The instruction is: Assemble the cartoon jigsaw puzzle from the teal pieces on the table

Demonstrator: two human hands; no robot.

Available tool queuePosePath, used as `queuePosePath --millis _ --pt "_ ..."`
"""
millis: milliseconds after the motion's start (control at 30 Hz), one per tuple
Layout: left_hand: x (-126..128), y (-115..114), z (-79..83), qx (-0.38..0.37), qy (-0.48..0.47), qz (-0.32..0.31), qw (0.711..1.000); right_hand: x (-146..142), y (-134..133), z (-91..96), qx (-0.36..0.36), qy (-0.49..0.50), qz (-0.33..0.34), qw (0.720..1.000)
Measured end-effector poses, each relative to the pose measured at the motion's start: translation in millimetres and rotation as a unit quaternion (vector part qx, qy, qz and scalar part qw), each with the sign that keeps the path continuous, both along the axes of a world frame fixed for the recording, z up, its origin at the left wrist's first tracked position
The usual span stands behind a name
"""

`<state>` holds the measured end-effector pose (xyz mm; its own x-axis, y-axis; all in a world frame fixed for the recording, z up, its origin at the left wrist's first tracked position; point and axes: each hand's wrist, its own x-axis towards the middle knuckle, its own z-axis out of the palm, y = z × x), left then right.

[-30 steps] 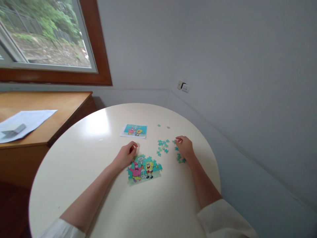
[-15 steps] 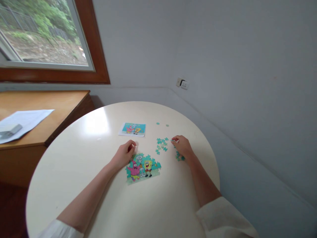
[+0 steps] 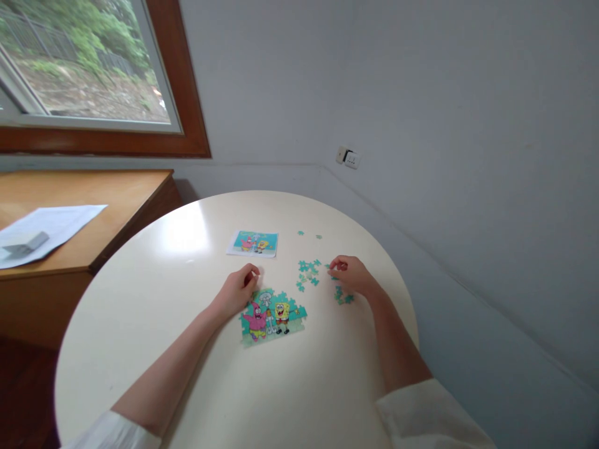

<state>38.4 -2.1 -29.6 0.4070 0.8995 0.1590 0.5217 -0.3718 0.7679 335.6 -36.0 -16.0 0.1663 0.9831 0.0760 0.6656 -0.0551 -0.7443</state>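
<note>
A partly joined jigsaw puzzle (image 3: 274, 318) with cartoon figures lies flat on the white round table (image 3: 290, 399). My left hand (image 3: 239, 290) rests at its upper left edge, fingers curled inward; anything inside them is hidden. To the right, my right hand (image 3: 353, 274) is over loose teal pieces, thumb and fingers closed at a small puzzle piece (image 3: 328, 267). A group of loose puzzle pieces (image 3: 307, 272) lies just left of those fingertips. More puzzle pieces (image 3: 344, 296) sit below the right hand, partly covered by it.
A picture card (image 3: 253, 243) showing the same figures lies beyond the puzzle. Two single pieces (image 3: 301, 232) are farther back. At left stands a wooden desk (image 3: 135, 206) with paper sheets (image 3: 70, 218) and a pale block. Walls and a window (image 3: 93, 62) border the table.
My right hand has shifted slightly to the right, its fingers still at the loose pieces. My left hand stays by the puzzle's edge. The whole view has moved a little.
</note>
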Motion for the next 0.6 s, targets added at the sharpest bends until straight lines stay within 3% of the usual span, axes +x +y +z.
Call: queuePosePath --millis 100,200,600 --pt "0 -1 0.8 -0.003 -0.005 0.0 1.0 5 -11 14.3 -0.095 0.005 0.154 0.983" --pt "1 -1 1.4 -0.002 -0.007 0.001 1.0 6 -19 24.4 -0.141 -0.026 0.22 0.965" --pt "1 0 0.4 0.003 -0.009 0.005 1.0 10 -22 27.2 -0.173 -0.113 0.218 0.954"
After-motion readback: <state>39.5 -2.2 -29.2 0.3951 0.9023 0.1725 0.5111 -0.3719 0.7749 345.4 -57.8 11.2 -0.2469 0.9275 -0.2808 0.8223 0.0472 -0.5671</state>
